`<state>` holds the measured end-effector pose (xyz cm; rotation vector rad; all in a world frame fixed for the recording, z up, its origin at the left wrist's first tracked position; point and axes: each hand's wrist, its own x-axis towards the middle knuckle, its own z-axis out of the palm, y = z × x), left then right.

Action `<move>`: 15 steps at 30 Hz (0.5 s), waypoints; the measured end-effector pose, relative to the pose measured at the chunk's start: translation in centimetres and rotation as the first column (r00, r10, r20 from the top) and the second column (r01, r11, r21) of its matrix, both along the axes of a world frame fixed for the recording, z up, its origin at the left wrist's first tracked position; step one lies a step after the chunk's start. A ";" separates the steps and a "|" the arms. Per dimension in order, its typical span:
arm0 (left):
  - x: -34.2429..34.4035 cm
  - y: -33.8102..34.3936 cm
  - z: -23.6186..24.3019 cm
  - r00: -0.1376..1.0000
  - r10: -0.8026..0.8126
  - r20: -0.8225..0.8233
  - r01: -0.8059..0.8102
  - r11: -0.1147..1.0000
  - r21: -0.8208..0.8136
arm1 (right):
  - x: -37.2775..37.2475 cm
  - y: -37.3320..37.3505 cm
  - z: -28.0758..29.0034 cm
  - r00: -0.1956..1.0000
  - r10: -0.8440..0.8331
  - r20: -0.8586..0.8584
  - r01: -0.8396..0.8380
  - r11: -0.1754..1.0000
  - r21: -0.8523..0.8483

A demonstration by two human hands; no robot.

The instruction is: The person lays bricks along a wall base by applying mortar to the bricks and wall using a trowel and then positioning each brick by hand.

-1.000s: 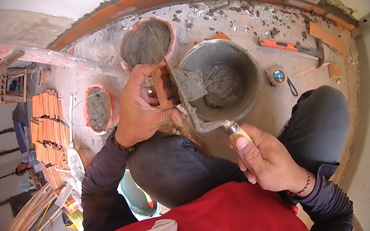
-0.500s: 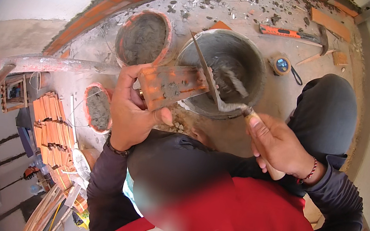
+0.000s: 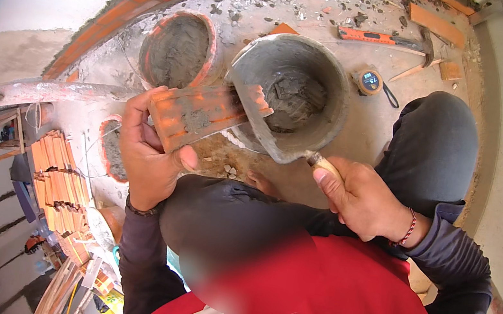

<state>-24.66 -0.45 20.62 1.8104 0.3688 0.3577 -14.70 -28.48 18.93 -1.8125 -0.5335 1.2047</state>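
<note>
Grooved terracotta brick (image 3: 196,113): in left grip (image 3: 148,171), spread to brick's width, clasping one end. Trowel (image 3: 256,119): in right grip (image 3: 362,198), closed round handle, with blade across brick's opposite end. Best worked steadily over mortar bucket (image 3: 336,98) beyond both grips.

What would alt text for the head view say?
A person's left hand holds an orange brick smeared with mortar, while the right hand holds a trowel across the brick's right end. Just beyond is a gray bucket with mortar inside; a reddish-rimmed bucket of mortar stands to its left, and a tape measure and hammer lie to its right.
</note>
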 end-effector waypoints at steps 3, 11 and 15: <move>-0.2 -0.2 0.5 0.999 0.033 -0.033 -0.034 0.999 -0.019 | 0.0 0.4 0.4 1.000 0.003 -0.029 0.000 0.995 0.104; -2.9 2.3 -0.4 0.975 0.205 0.090 -0.198 0.977 -0.078 | 1.6 0.3 0.8 0.954 -0.185 -0.236 0.171 0.982 -0.080; -3.7 2.7 -0.8 0.968 0.205 0.143 -0.203 0.979 -0.030 | 2.2 0.8 1.2 0.948 -0.158 -0.276 0.198 0.972 0.125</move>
